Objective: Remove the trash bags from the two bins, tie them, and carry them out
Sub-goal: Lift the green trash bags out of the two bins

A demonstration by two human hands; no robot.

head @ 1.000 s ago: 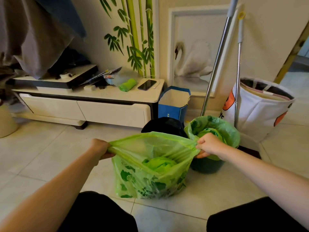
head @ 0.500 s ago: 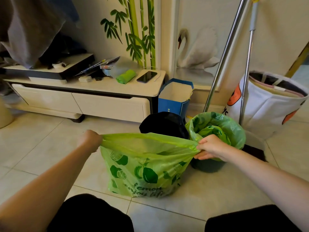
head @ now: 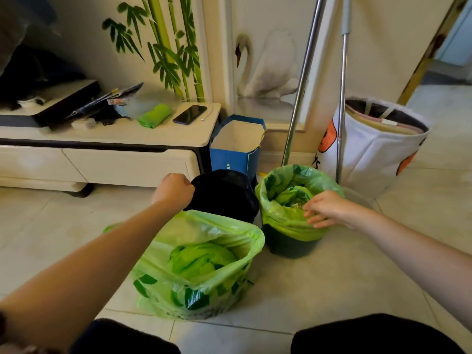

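A green trash bag (head: pixel 196 267) printed with lemons stands by itself on the floor tiles between my arms, its mouth open and green rubbish inside. Behind it is an unlined black bin (head: pixel 224 198). My left hand (head: pixel 173 191) is closed at that bin's left rim; its fingers are hidden. To the right stands a dark bin (head: pixel 288 245) lined with a second green bag (head: pixel 283 218), folded over the rim. My right hand (head: pixel 325 208) rests on that bag's near rim, fingers spread, gripping nothing.
A low white TV cabinet (head: pixel 127 162) is at the left with a phone (head: pixel 190 114) and a green bag roll (head: pixel 154 115) on top. A blue paper bag (head: pixel 236 149), two mop poles (head: pixel 341 111) and a white fabric basket (head: pixel 375 149) stand behind the bins.
Both hands let go of the first bag's stretched mouth; it now stands slack on the floor. My left hand moved to the black bin, my right to the second bag's rim.
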